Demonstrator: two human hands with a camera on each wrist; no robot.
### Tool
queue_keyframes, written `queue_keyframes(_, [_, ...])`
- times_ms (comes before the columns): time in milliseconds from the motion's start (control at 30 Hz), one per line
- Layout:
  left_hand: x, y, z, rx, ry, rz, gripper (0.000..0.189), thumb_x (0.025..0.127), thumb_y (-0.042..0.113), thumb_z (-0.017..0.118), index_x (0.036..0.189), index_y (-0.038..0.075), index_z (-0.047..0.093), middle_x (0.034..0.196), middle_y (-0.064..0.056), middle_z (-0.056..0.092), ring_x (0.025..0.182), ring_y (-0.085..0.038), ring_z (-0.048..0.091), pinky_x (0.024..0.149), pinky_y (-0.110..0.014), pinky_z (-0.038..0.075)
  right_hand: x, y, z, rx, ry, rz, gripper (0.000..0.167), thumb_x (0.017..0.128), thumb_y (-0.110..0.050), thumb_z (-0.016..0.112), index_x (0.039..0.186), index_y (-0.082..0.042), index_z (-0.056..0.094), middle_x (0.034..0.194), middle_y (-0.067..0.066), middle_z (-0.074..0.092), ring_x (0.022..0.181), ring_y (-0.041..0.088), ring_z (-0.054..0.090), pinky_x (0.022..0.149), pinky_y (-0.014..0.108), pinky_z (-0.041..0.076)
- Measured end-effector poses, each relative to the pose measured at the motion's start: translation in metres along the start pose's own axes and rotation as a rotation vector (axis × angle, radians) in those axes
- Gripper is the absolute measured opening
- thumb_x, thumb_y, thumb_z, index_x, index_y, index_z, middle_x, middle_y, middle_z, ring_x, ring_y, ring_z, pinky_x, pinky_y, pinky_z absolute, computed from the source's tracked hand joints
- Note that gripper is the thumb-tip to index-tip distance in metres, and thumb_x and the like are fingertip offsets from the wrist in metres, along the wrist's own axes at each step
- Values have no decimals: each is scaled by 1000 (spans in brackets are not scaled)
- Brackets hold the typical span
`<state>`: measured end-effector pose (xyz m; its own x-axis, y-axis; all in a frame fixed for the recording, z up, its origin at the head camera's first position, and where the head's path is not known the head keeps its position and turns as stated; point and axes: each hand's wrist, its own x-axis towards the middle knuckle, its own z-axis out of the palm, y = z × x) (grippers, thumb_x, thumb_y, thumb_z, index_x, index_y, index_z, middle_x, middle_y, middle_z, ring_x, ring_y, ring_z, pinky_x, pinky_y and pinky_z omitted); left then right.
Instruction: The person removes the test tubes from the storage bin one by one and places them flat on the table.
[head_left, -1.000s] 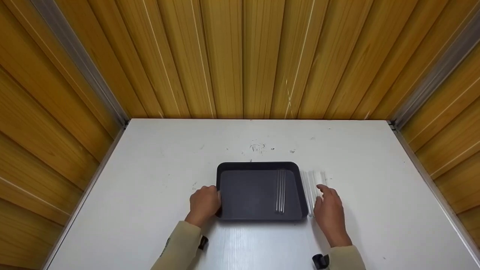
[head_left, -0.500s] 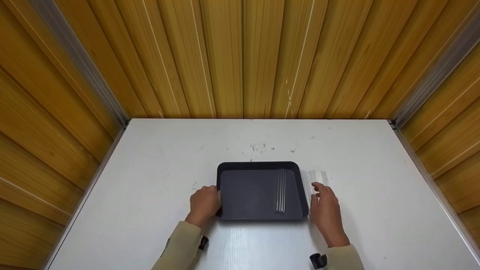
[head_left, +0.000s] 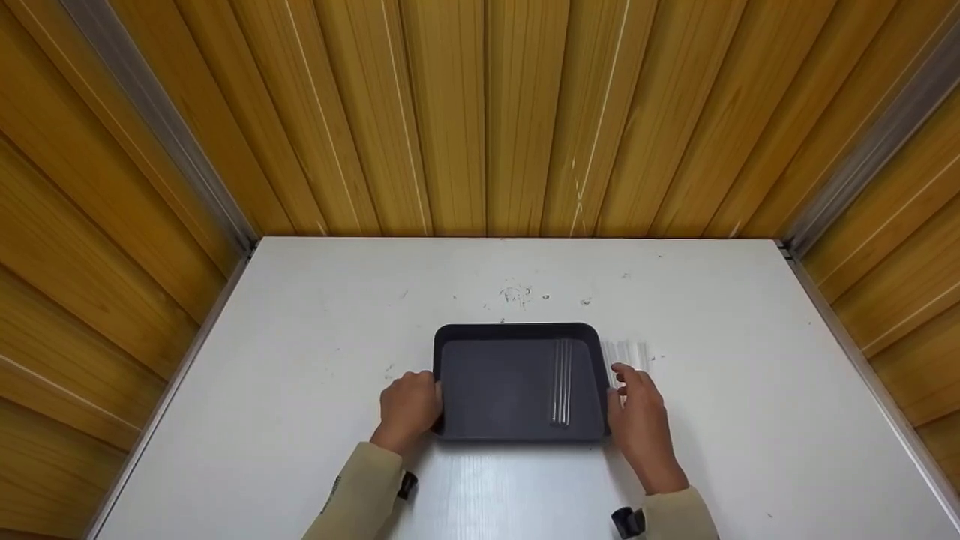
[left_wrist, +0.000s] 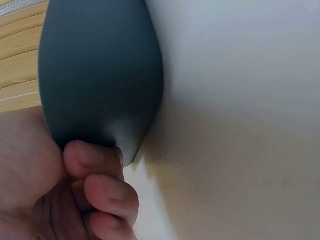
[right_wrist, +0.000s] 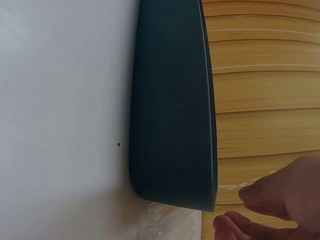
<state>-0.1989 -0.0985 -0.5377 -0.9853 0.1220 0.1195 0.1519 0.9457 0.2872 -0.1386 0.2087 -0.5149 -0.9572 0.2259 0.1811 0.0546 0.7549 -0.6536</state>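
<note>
Left hand (head_left: 409, 405) clamped on dark-grey rectangular tray (head_left: 487, 382). Right hand (head_left: 643, 420) nearer, digits apart; clear glassy straight rods (head_left: 622, 351) just beyond fingertips, long axes fore-aft.

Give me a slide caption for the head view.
Left hand grips a dark tray with clear rods inside, right hand beside its other end, near more rods on a white table.

No words, brands or numbers can be read. At seven o'clock in the head view, the left sleeve (head_left: 358, 491) bears a small dark strip of what looks like lettering (head_left: 331, 495) along its outer edge, too small to make out. Dark marks (head_left: 516, 294) toward the table's (head_left: 360, 300) twelve o'clock form no legible sign.
</note>
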Motion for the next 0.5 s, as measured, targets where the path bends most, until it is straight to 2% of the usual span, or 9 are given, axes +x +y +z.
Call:
queue_keyframes(233, [1, 0, 0, 2, -16, -12, 35, 92, 21, 59, 61, 7, 57, 54, -9, 56, 43, -19, 47, 41, -34, 35, -1, -3, 6, -8, -6, -6, 37, 91, -2, 60, 127, 2, 55, 113, 21, 60, 100, 32, 63, 81, 46, 52])
queue_keyframes(500, [-1, 0, 0, 9, -2, -14, 30, 91, 22, 62, 66, 5, 61, 61, -12, 61, 50, -26, 57, 44, -38, 41, -1, -8, 12, -20, 33, -38, 38, 89, -4, 64, 126, 1, 56, 116, 20, 59, 105, 33, 59, 84, 46, 49])
